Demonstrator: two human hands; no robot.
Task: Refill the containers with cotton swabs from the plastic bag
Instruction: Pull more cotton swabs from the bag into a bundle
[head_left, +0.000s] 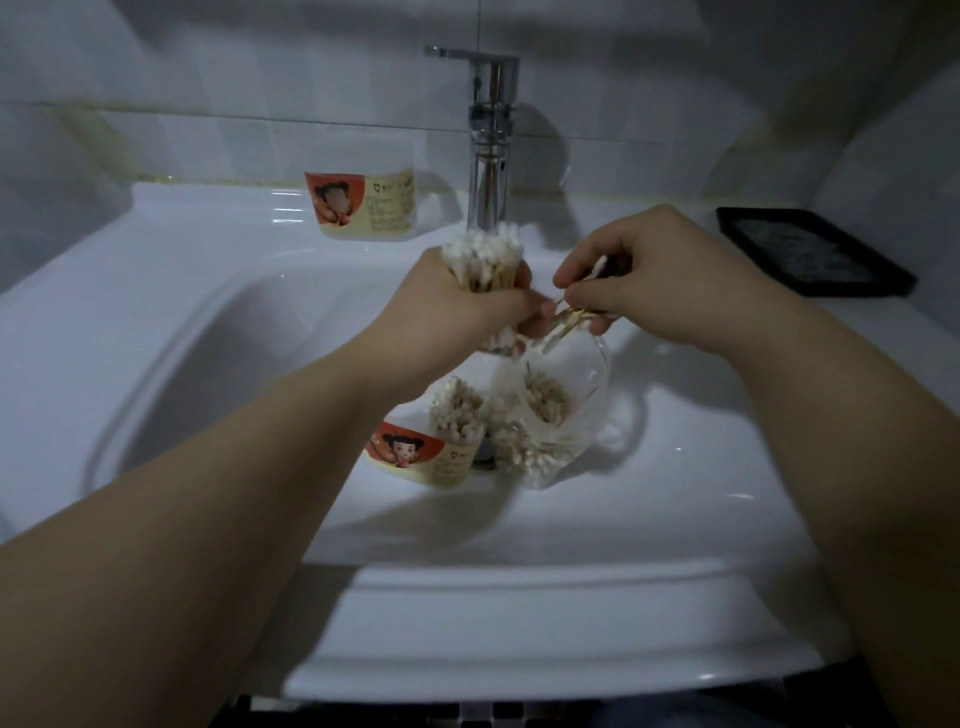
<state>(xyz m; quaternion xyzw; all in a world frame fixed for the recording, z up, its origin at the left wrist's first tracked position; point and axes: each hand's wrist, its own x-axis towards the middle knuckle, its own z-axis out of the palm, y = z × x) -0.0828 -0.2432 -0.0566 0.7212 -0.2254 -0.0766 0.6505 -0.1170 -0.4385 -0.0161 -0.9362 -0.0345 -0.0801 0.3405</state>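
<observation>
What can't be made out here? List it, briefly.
Head view only.
Label text on the rear container: too small, blurred.
Middle of the swab bundle: hidden inside the left hand.
How many swabs the right hand pinches: fingers cover them.
Black tray surface: dim, blurred.

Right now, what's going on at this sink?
A person is sorting cotton swabs over a white sink. The left hand grips a thick bundle of cotton swabs, tips up. The right hand pinches a few loose swabs next to it. Below the hands, in the basin, are a clear plastic bag with more swabs and a container with swabs sticking out. A second container stands on the ledge by the tap.
</observation>
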